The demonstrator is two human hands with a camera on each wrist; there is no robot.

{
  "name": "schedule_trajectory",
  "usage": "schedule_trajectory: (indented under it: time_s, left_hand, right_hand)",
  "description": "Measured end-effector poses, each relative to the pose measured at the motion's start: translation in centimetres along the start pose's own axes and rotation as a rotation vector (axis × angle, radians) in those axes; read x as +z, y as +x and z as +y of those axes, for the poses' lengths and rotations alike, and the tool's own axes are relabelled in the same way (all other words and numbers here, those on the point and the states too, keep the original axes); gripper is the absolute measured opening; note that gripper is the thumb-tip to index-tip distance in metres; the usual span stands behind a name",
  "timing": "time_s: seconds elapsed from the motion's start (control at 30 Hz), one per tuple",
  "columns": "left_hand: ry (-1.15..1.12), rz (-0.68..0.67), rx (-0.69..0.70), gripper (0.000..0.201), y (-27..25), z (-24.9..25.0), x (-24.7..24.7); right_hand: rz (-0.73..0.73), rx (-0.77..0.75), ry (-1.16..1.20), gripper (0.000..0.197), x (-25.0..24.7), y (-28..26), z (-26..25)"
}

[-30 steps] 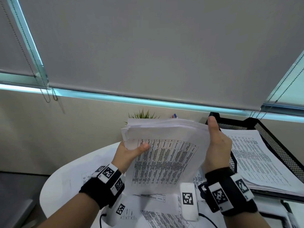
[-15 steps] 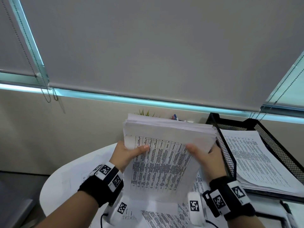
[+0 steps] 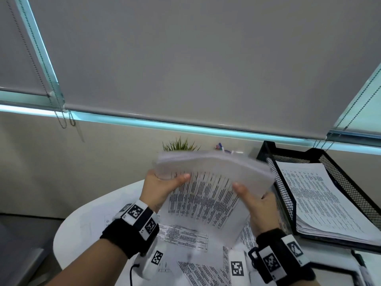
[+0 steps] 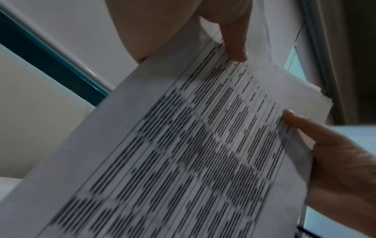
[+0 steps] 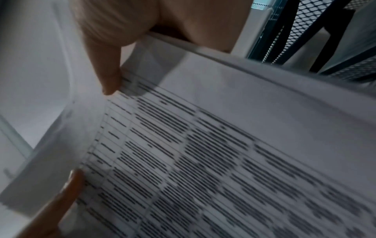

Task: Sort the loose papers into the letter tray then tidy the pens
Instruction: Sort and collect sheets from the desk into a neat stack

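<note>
Round white table (image 3: 86, 219) under drawn blinds, strewn with printed sheets (image 3: 183, 237). Paper stack (image 3: 208, 195) held aloft, pinched by left hand (image 3: 158, 188) and right hand (image 3: 255, 201), just left of mesh letter tray (image 3: 288, 195). Advised: square edges, keep stack level, lower flat onto tray's papers.

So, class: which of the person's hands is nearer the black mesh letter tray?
Right. The right hand holds the paper stack's edge just beside the letter tray's mesh wall; the left hand holds the stack's far side, farther from the tray.
</note>
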State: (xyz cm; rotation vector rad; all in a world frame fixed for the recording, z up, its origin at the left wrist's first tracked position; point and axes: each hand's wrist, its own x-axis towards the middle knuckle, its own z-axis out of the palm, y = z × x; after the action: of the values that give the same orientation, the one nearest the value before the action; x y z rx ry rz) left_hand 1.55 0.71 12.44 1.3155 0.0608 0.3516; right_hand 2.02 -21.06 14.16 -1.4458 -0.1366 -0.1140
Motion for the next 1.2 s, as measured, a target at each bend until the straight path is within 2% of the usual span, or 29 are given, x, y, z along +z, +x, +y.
schedule_trajectory:
  time_s: [0.07,0.13,0.27,0.33,0.4,0.47,0.57,0.67,0.8,0.87,0.93,1.0,1.07,1.2]
  left_hand:
    - [0.032,0.013,-0.002,0.066,-0.5,-0.4,0.0]
    - [0.024,0.066,0.036,0.053,-0.8,0.0,0.4]
    - [0.008,0.167,0.232,0.040,-1.0,2.3,2.0]
    - [0.064,0.232,0.305,0.024,-0.8,3.2,2.7]
    - [0.095,0.303,0.295,0.006,-0.4,3.6,3.2]
    - [0.081,0.340,0.272,0.010,-0.1,3.8,3.3]
    - [0.012,0.324,0.278,0.014,0.2,4.1,3.1]
    - [-0.052,0.266,0.302,0.003,0.3,4.2,2.8]
    - [0.047,0.160,0.344,0.039,0.3,2.7,1.2]
    - [0.103,0.074,0.266,0.054,0.1,1.5,0.2]
    - [0.176,0.019,0.073,0.063,0.0,0.1,-0.5]
    - [0.246,-0.027,-0.101,0.053,-0.1,-1.2,-1.0]
    - [0.252,-0.060,-0.191,0.039,-0.1,-1.9,-1.2]
    - [0.162,-0.076,-0.222,0.020,-0.3,-1.0,-0.6]
  right_hand:
    - [0.028,0.036,0.020,0.025,0.0,-0.2,0.6]
    - [0.034,0.034,0.025,0.026,0.0,-0.1,0.9]
    - [0.024,-0.002,0.023,0.030,0.3,0.1,0.4]
    - [0.011,-0.021,0.024,0.038,0.5,0.2,0.2]
    - [-0.001,-0.022,0.027,0.040,0.6,0.1,0.0]
    - [-0.009,-0.016,0.028,0.041,0.6,0.1,-0.2]
    - [-0.033,-0.006,0.006,0.040,0.5,0.2,-0.4]
    - [-0.044,-0.002,0.026,0.035,0.4,0.5,-0.5]
    - [-0.044,0.013,0.060,0.013,0.1,1.1,-0.3]
    - [-0.042,0.020,0.068,0.013,-0.2,1.3,0.0]
    - [-0.044,0.020,0.068,0.016,-0.4,1.4,0.1]
    - [-0.063,0.012,0.067,0.018,-0.6,1.5,0.3]
    - [-0.082,0.013,0.033,0.028,-0.7,1.4,0.7]
    - [-0.051,0.019,0.007,0.040,-0.5,1.1,0.8]
